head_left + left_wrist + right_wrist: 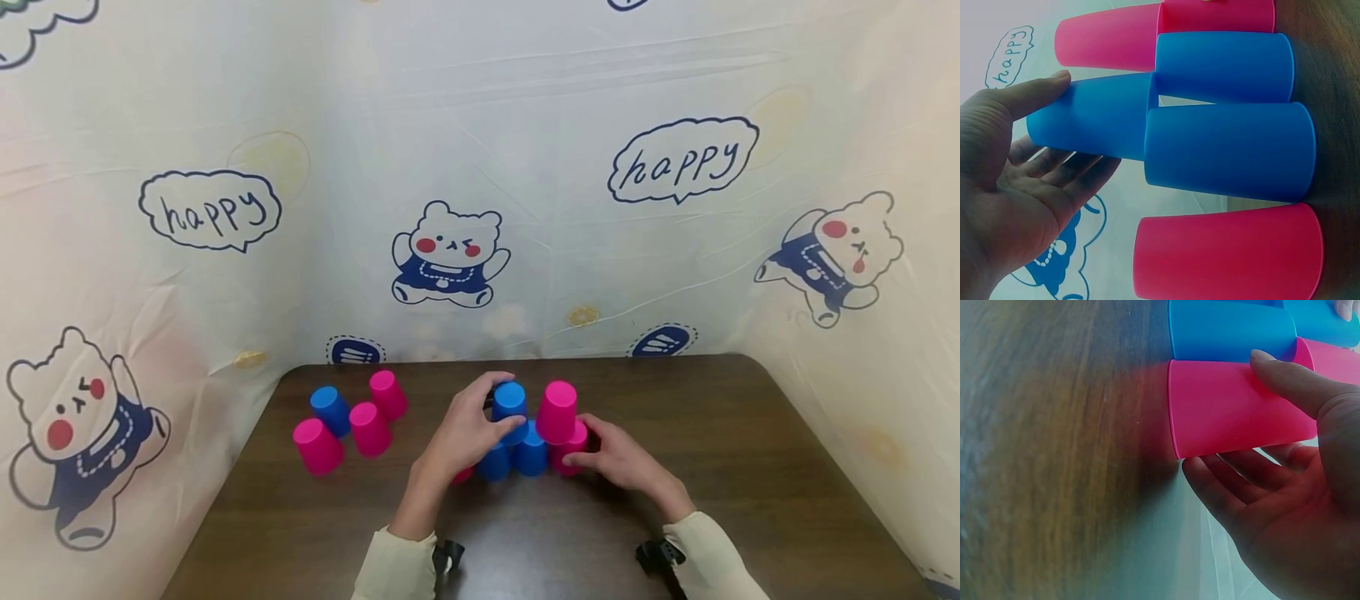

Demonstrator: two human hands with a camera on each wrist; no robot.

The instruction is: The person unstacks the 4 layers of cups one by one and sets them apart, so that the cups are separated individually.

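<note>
Backdrop cloth [555,75], pale, printed with bears [452,262] and "happy" bubbles [684,160]. Before you, one dark wood-grain table [757,508].

Item: your left hand [471,427], thumb on one side and fingers on the other, holding the upper blue cup [510,402], upside down, its rim at the bases of two lower blue cups [531,452].

Item: your right hand [621,457], thumb and fingers about the right-end pink cup [1235,406], which stands mouth down on the table, beside a lower blue cup.

Item: one upper pink cup [557,412], inverted, above the right-end pink cup and its blue neighbour, untouched by you.

Item: one left-end pink cup [1229,256], inverted, in the lower row; from the head view your left hand mostly covers it.

Item: to your left, apart from the stack, four inverted cups: three loose pink cups [371,430] and one loose blue cup [331,411].

Item: your two light sleeves [396,567], with dark straps [448,554] near the cuffs.
</note>
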